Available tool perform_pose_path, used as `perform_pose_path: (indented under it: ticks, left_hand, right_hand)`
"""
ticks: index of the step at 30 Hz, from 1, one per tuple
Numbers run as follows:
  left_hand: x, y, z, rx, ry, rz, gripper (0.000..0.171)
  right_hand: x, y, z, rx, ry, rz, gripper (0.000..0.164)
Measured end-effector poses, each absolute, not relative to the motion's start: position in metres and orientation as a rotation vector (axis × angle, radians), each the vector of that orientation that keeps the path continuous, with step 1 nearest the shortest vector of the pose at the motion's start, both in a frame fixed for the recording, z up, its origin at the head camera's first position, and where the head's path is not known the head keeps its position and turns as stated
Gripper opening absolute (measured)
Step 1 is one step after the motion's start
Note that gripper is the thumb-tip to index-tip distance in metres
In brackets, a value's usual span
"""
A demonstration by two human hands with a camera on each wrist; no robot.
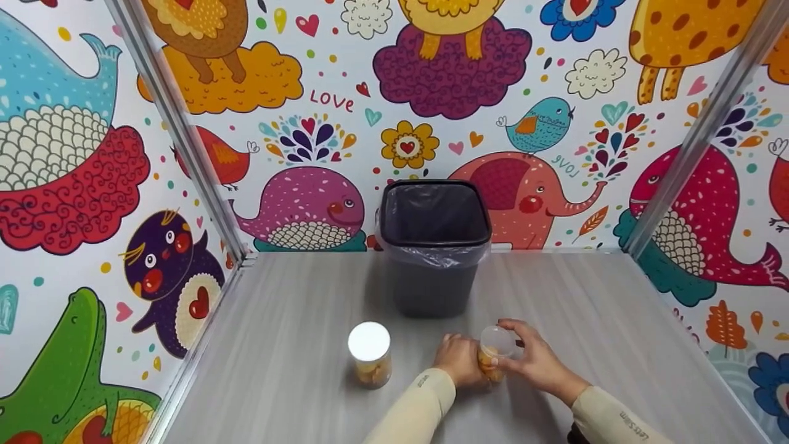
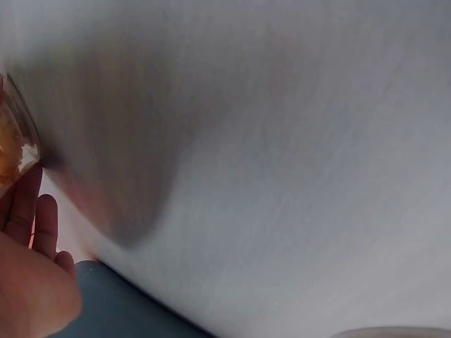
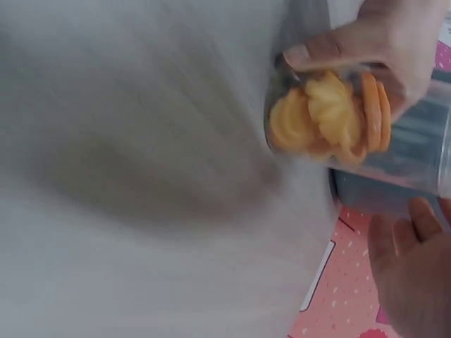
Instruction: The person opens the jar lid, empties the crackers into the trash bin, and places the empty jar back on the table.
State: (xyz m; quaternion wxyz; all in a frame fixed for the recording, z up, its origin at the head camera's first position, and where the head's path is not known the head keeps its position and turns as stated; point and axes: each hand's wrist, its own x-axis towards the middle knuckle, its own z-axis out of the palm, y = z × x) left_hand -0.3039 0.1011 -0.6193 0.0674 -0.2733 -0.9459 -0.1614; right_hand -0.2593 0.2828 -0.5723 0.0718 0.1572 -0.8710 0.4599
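Note:
A clear jar (image 1: 491, 365) with a pale round lid stands on the table in front of me. Ridged yellow and orange pieces that look like cookies (image 3: 330, 116) fill its lower part. My left hand (image 1: 459, 361) grips the jar low on its body, its thumb lying along the side in the right wrist view. Around the lid (image 1: 498, 341), the thumb and fingers of my right hand (image 1: 539, 364) hold the rim from the right. Only part of the jar (image 2: 17, 134) appears at the left edge of the left wrist view.
To the left stands a second clear jar (image 1: 372, 370) with a white lid and similar pieces inside. A dark grey bin (image 1: 431, 283) lined with a plastic bag is behind the jars, near the back wall. Printed walls (image 1: 407, 80) border the grey table (image 1: 296, 320) at the back and sides.

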Motion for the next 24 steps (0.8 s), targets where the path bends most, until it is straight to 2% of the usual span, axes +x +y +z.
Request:
perform_pose_path:
  ticks: [4,8,17,24]
  left_hand:
    - [-0.304,0.101,-0.619,-0.815,-2.852,-0.502,0.046]
    - [-0.304,0.101,-0.619,-0.819,-2.868,-0.48,0.046]
    - [-0.304,0.102,-0.62,-0.782,-2.892,-0.541,0.05]
    - [-0.304,0.104,-0.622,-0.746,-2.931,-0.549,0.051]
  right_hand:
    - [-0.263,0.29,-0.567,0.571,-2.577,1.388,0.061]
    - [-0.264,0.295,-0.564,0.547,-2.552,1.436,0.061]
    - [-0.269,0.322,-0.568,0.275,-2.559,1.377,0.062]
    - [-0.272,0.356,-0.589,0.01,-2.728,1.116,0.068]
